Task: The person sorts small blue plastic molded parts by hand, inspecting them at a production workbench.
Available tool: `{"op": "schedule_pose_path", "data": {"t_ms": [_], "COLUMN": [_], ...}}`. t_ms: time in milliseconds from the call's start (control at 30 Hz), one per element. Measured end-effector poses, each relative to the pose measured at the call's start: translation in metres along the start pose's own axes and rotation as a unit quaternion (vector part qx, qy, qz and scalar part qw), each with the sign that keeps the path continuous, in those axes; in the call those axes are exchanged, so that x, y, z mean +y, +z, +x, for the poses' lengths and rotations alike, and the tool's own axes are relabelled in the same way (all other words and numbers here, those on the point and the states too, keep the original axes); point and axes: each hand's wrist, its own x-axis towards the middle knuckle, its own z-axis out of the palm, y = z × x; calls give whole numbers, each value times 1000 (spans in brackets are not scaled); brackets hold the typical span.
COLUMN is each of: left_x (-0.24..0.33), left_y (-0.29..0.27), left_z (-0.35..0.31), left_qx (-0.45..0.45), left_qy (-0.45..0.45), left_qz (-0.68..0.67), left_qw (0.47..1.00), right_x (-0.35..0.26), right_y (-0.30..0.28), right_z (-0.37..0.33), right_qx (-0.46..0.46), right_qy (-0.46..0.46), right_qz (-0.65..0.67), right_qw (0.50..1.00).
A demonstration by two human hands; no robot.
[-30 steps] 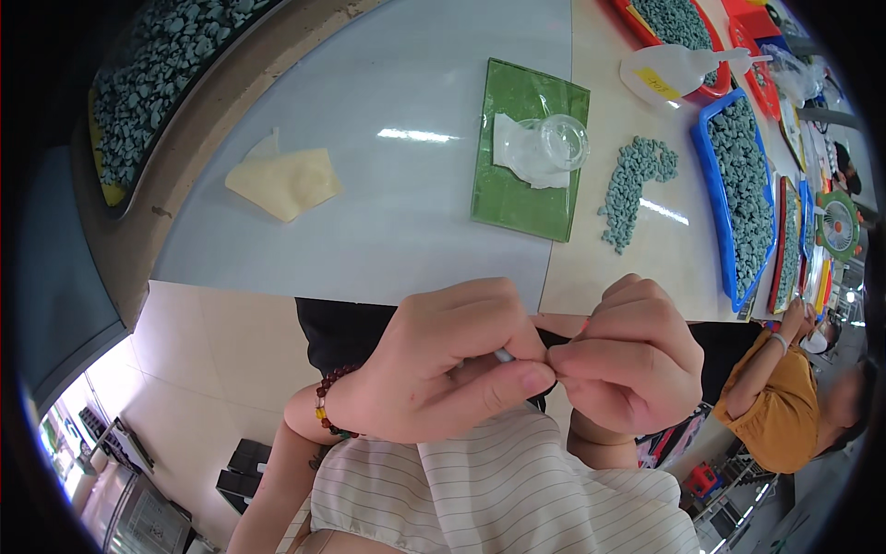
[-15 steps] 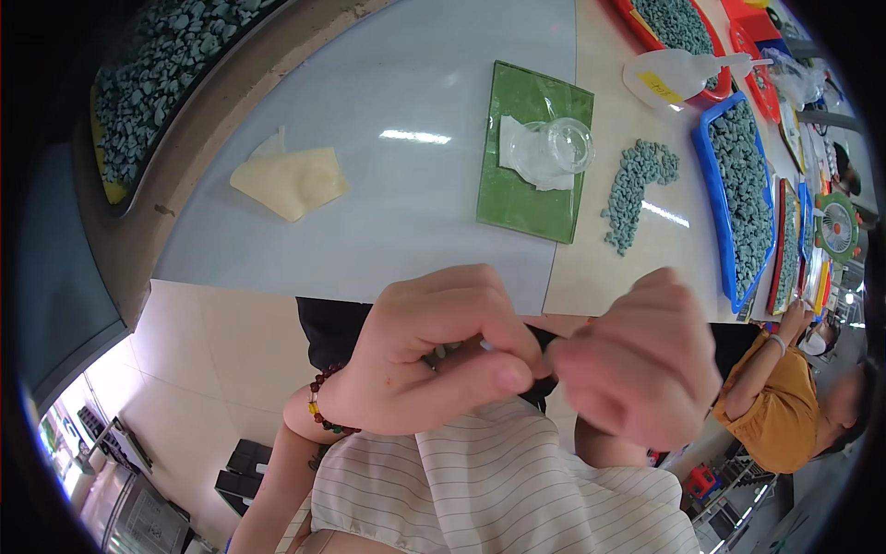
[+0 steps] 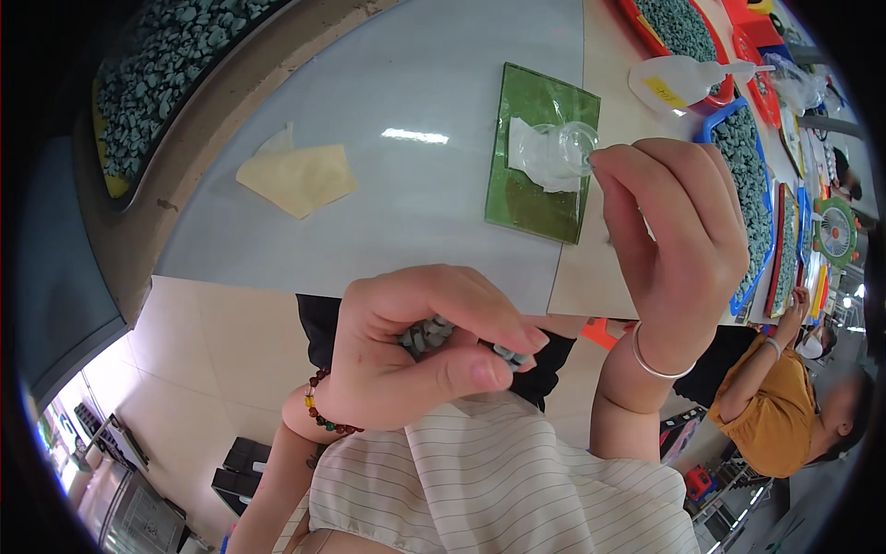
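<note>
My left hand (image 3: 420,346) is curled around several small grey-green stones (image 3: 427,335) in its palm. Between its thumb and index fingertips sit more grey-green stones (image 3: 508,355). My right hand (image 3: 683,217) reaches over the table with its fingertips pinched at the right edge of a small clear cup (image 3: 574,138); whether they touch the cup or hold something, I cannot tell. The cup stands on a crumpled white tissue (image 3: 528,155), which lies on a green glass slab (image 3: 531,212). Behind my right hand the loose stone pile on the table is almost fully hidden.
A pale yellow cloth (image 3: 305,180) lies at the left. At the right are a squeeze bottle (image 3: 669,81), a blue tray (image 3: 762,249) of stones and a red tray (image 3: 646,28). A stone-filled bin (image 3: 175,83) is at the upper left. Another person (image 3: 771,397) sits at far right.
My right hand has moved up and away from my left hand to the cup. My left hand has opened slightly, showing the stones in it.
</note>
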Motion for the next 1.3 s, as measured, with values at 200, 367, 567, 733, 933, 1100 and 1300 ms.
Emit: {"op": "schedule_pose_path", "data": {"t_ms": [200, 367, 567, 733, 933, 1100, 1300], "left_x": [9, 5, 5, 3, 2, 5, 7], "left_y": [7, 8, 10, 11, 18, 16, 11], "left_z": [0, -2, -4, -6, 0, -1, 0], "left_qx": [38, 52, 49, 69, 78, 53, 32], "left_qy": [18, 65, 70, 70, 108, 105, -39], "left_qz": [79, 85, 145, 145, 201, 215, 17], "left_qw": [996, 993, 986, 985, 971, 969, 999], "right_x": [-16, -42, -46, -49, -50, -48, -46], "right_y": [-14, -7, -4, -6, -13, -16, -12], "right_z": [-7, -25, -32, -33, -35, -34, -34], "right_qx": [52, 42, 36, 60, 45, 38, 32], "right_qy": [83, 84, 99, 50, 64, 42, 125], "right_qz": [189, 429, 415, 343, 268, 275, 423], "right_qw": [977, 899, 904, 936, 960, 960, 897]}}
